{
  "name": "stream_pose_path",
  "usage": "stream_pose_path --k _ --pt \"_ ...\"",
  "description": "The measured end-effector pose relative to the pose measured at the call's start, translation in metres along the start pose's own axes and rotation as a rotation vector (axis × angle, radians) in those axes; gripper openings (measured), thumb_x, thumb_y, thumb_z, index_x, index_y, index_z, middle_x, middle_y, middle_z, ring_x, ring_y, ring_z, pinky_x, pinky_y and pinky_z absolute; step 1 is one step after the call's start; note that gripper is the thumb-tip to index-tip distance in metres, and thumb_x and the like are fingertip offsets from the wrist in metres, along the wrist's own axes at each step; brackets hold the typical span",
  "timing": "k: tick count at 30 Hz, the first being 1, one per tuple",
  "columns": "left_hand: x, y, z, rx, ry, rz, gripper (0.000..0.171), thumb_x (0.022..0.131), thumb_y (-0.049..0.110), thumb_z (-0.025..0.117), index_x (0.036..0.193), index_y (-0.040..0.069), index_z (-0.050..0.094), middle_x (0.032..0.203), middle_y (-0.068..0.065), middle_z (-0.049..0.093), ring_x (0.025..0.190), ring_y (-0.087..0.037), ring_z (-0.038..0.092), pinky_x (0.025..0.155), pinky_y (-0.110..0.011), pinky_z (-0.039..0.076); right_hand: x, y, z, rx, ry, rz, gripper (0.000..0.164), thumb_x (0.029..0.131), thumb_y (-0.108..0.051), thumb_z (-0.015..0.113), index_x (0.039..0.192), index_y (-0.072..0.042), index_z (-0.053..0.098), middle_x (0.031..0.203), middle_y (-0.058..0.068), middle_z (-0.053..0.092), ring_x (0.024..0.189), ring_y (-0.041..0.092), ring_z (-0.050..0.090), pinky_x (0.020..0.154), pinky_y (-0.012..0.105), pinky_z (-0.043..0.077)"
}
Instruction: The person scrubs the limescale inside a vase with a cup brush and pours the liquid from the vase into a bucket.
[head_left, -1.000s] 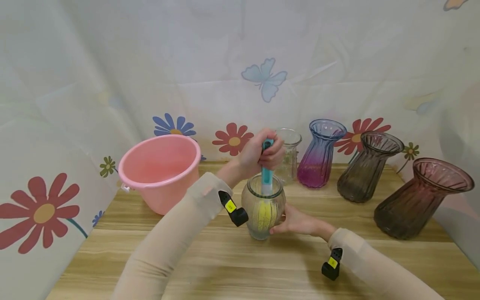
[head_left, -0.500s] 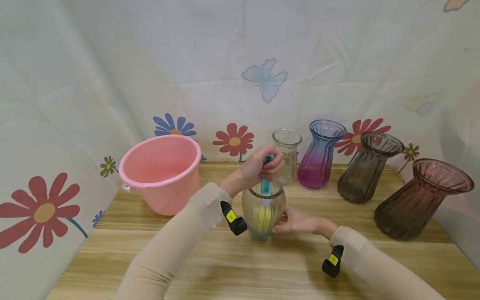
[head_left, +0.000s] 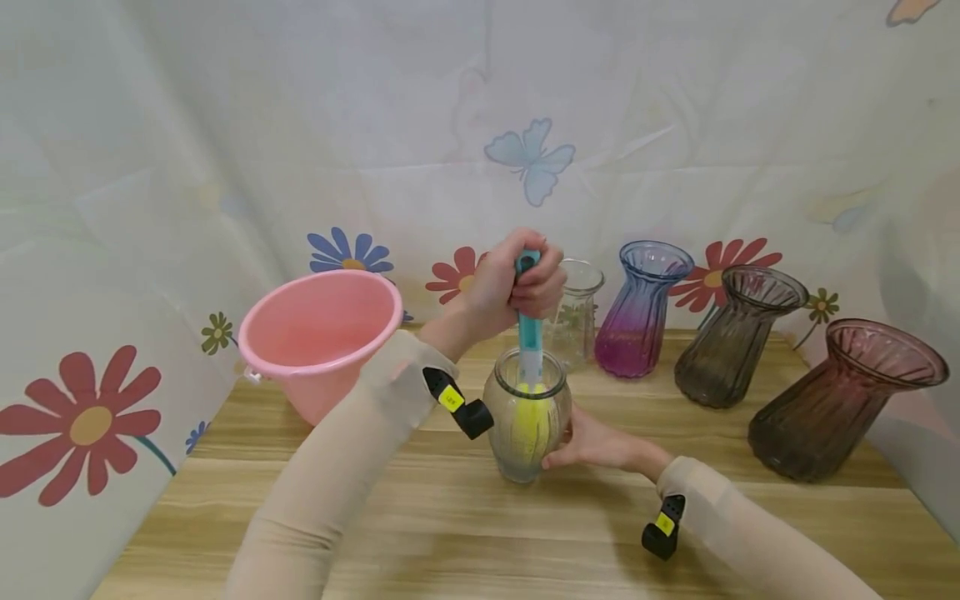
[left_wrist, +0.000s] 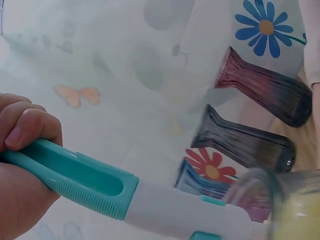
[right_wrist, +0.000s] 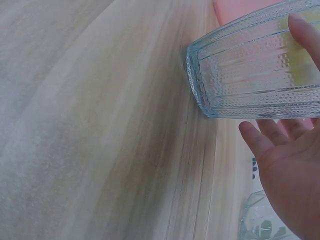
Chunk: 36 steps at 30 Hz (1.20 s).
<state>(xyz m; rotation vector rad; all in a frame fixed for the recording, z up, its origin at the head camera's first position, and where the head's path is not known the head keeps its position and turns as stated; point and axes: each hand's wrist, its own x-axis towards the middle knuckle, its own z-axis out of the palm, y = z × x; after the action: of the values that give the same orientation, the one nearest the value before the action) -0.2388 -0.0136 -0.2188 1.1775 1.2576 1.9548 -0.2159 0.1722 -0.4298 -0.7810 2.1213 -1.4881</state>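
Note:
In the head view my left hand (head_left: 495,287) grips the teal handle of a sponge bottle brush (head_left: 531,337) from above. The brush's yellow sponge head (head_left: 534,425) is inside a clear, ribbed glass vase (head_left: 504,421), seen through its wall. The left wrist view shows fingers wrapped over the teal handle (left_wrist: 90,175), whose white shaft runs into the vase mouth. My right hand (head_left: 596,442) holds the upright vase low on its right side, thumb in front. Up close in the right wrist view, the thumb and fingers lie around the textured glass (right_wrist: 245,75).
On the left stands a pink bucket (head_left: 315,375). A clear vase (head_left: 577,325), a blue-purple vase (head_left: 633,333), a grey vase (head_left: 720,367) and a reddish-brown vase (head_left: 810,417) line the back right of the wooden table (head_left: 465,533). A flower-printed sheet (head_left: 420,125) hangs behind.
My left hand first moved down, pushing the brush deeper into the vase, then rose again, now higher than at first. My right hand and the vase have barely shifted.

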Motion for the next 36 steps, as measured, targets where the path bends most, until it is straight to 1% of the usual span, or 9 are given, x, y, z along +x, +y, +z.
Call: stream_pose_path --k 5,7,9,12,18,24,28,31,36 --pt "0.009 0.023 0.012 0.044 -0.010 0.021 0.039 0.088 0.016 0.017 0.049 0.014 0.025 0.042 0.005 0.024 0.036 -0.014 0.017 0.040 -0.027 0.014 -0.001 -0.001 0.001 0.006 -0.003 0.024 0.087 0.073 -0.010 0.075 0.140 -0.004 0.020 0.136 0.018 0.041 0.125 0.033 0.041 0.103 0.046 0.035" --pt "0.011 0.028 0.014 0.050 -0.001 0.023 0.040 0.088 0.016 0.018 0.049 0.014 0.026 0.042 0.004 0.024 0.036 -0.014 0.017 0.040 -0.027 0.014 0.000 0.000 0.002 0.011 -0.013 0.026 0.084 0.074 -0.011 0.074 0.140 -0.002 0.021 0.137 0.019 0.040 0.127 0.034 0.039 0.103 0.047 0.033" --pt "0.010 0.028 0.014 0.046 0.006 0.026 0.039 0.088 0.016 0.018 0.049 0.014 0.025 0.042 0.004 0.024 0.036 -0.013 0.017 0.040 -0.027 0.014 0.000 0.001 0.003 0.025 -0.020 0.027 0.084 0.075 -0.010 0.074 0.140 -0.002 0.021 0.139 0.020 0.038 0.128 0.035 0.038 0.104 0.048 0.033" --pt "0.008 0.019 0.010 0.018 0.017 0.018 0.039 0.087 0.017 0.018 0.049 0.014 0.025 0.042 0.004 0.024 0.036 -0.013 0.018 0.040 -0.027 0.014 0.000 0.001 0.004 0.020 -0.010 0.028 0.083 0.075 -0.011 0.074 0.140 -0.001 0.022 0.138 0.020 0.038 0.128 0.035 0.038 0.104 0.048 0.032" --pt "0.001 -0.011 -0.001 0.020 0.035 -0.014 0.040 0.088 0.017 0.019 0.048 0.014 0.025 0.042 0.004 0.024 0.036 -0.013 0.018 0.040 -0.026 0.015 -0.001 -0.003 0.006 0.012 0.014 0.026 0.084 0.074 -0.011 0.075 0.139 0.000 0.023 0.137 0.021 0.040 0.125 0.035 0.041 0.103 0.046 0.034" --pt "-0.006 -0.037 -0.013 0.001 0.088 -0.021 0.039 0.088 0.018 0.020 0.049 0.014 0.024 0.041 0.005 0.024 0.036 -0.012 0.017 0.039 -0.027 0.012 0.000 0.000 0.006 0.022 0.022 0.040 0.084 0.075 -0.012 0.074 0.140 -0.001 0.022 0.140 0.020 0.035 0.127 0.035 0.039 0.103 0.045 0.035" --pt "-0.010 -0.053 -0.017 0.052 0.115 -0.045 0.040 0.089 0.018 0.020 0.048 0.015 0.023 0.041 0.006 0.024 0.035 -0.012 0.016 0.038 -0.026 0.012 0.000 0.000 0.008 0.031 0.023 0.048 0.084 0.075 -0.012 0.073 0.140 -0.002 0.021 0.142 0.019 0.032 0.128 0.035 0.037 0.103 0.045 0.035" --pt "-0.011 -0.061 -0.018 0.104 0.122 -0.056 0.042 0.090 0.018 0.020 0.048 0.016 0.023 0.041 0.007 0.023 0.035 -0.013 0.015 0.037 -0.026 0.012 -0.001 -0.002 0.010 -0.003 0.023 0.068 0.084 0.076 -0.016 0.073 0.140 -0.002 0.021 0.142 0.019 0.031 0.129 0.035 0.036 0.103 0.046 0.034" --pt "-0.012 -0.064 -0.018 0.131 0.122 -0.045 0.043 0.091 0.020 0.020 0.049 0.017 0.023 0.041 0.008 0.023 0.035 -0.012 0.014 0.037 -0.026 0.012 -0.006 -0.008 0.005 -0.078 -0.038 0.123 0.086 0.080 -0.025 0.069 0.143 -0.003 0.014 0.146 0.020 0.025 0.133 0.035 0.028 0.106 0.047 0.029"
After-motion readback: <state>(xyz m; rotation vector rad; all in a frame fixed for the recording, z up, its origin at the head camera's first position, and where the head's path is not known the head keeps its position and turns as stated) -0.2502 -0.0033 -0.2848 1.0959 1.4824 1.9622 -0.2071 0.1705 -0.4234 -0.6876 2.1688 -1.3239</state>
